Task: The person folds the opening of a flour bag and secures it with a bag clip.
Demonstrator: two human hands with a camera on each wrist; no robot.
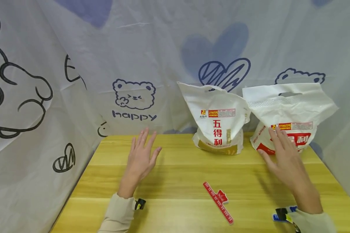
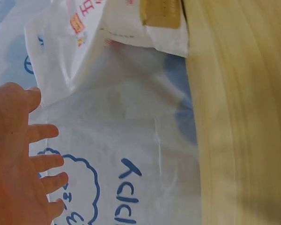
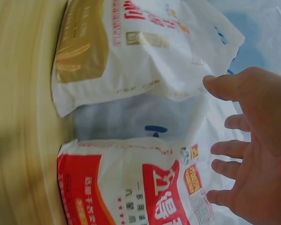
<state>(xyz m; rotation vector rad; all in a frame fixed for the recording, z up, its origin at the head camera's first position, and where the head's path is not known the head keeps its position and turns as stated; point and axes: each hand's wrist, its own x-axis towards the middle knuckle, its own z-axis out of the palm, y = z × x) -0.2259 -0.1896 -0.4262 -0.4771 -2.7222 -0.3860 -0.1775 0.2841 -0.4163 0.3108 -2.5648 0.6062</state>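
My left hand (image 1: 140, 158) hovers over the left part of the table with its fingers straight and spread, holding nothing. In the head view my right hand (image 1: 288, 161) is in front of the right white bag (image 1: 294, 106), fingers extended; the right wrist view shows a gap between them. That bag has red panels and a cut-out handle. To its left stands another white bag (image 1: 218, 119) with red characters and a gold base. A red ruler-like strip (image 1: 218, 202) with a crown-shaped tab lies near the table's front.
A blue-and-white item (image 1: 280, 217) lies partly hidden under the right wrist. The wooden table (image 1: 175, 181) meets a printed cloth (image 1: 134, 48) behind and at both sides. Both bags stand close to the back cloth.
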